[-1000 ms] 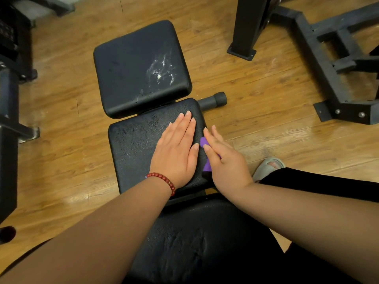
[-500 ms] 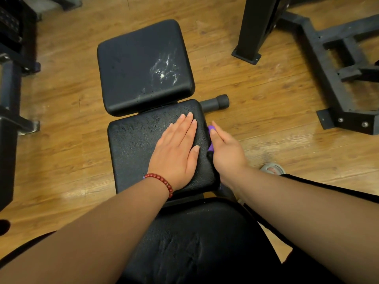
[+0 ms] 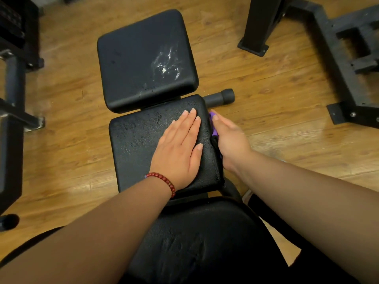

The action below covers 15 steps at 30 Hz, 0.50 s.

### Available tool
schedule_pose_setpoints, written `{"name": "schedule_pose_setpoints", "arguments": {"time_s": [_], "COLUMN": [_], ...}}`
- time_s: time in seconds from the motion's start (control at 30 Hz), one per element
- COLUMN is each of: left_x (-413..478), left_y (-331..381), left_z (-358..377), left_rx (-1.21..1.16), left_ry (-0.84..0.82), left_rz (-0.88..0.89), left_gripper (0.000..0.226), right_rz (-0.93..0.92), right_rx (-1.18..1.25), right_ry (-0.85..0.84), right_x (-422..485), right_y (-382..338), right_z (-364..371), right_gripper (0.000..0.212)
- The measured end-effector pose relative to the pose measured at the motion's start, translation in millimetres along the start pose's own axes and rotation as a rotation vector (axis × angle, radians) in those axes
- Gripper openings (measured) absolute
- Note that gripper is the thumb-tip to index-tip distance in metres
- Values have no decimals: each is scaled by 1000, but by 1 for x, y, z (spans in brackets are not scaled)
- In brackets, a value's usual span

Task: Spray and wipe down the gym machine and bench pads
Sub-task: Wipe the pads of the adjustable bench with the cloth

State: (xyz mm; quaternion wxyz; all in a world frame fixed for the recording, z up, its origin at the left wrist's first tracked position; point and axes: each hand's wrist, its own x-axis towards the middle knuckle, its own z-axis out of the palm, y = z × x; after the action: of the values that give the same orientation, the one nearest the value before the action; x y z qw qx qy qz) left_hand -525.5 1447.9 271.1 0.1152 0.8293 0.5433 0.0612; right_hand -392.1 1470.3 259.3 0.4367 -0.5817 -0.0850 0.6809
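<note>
Wooden floor (image 3: 266,83) fills the background, with a black machine frame (image 3: 338,64) bolted down at the far right. Three black bench pads run away from you in a line.

Your left hand (image 3: 180,148) lies flat on the middle pad (image 3: 139,140), palm down on its right half. The fingers are straight and close together, pointing away from you, and the thumb is tucked along the side. A red bead bracelet (image 3: 164,180) sits on that wrist, and the forearm reaches in from the lower left.

Your right hand (image 3: 231,140) is just beside it at the pad's right edge, turned on its side with the back facing up and outward. It pushes the purple cloth (image 3: 213,128) against that side face. Only a strip of cloth shows between hand and pad, and the fingers drop out of sight below — you cannot tell whether they curl round the cloth or press it flat.

The far pad (image 3: 133,64) carries a white smear (image 3: 167,64) on its right half. A short black handle (image 3: 220,97) sticks out just beyond your right hand. The near pad (image 3: 205,232) lies between your forearms.
</note>
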Motion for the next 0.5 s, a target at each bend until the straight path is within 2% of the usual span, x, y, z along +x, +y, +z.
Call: {"name": "schedule_pose_setpoints", "arguments": {"time_s": [0.2,0.43,0.5], "left_x": [0,0,-1], "left_y": [-2,-1,-1], "left_z": [1,1,1], "left_rx": [-11,-21,-25], "left_ry": [10,2,-1], "left_rz": [10,-3,-20], "left_gripper": [58,59,62], "right_rz": [199,19,-6], "right_rx": [33,-24,-103], "right_ry": [-17,-1,5], "right_x": [-18,0,-12], "right_y": [15,-8,0], "right_z": [-25,2,-6], "right_gripper": [23,24,26]}}
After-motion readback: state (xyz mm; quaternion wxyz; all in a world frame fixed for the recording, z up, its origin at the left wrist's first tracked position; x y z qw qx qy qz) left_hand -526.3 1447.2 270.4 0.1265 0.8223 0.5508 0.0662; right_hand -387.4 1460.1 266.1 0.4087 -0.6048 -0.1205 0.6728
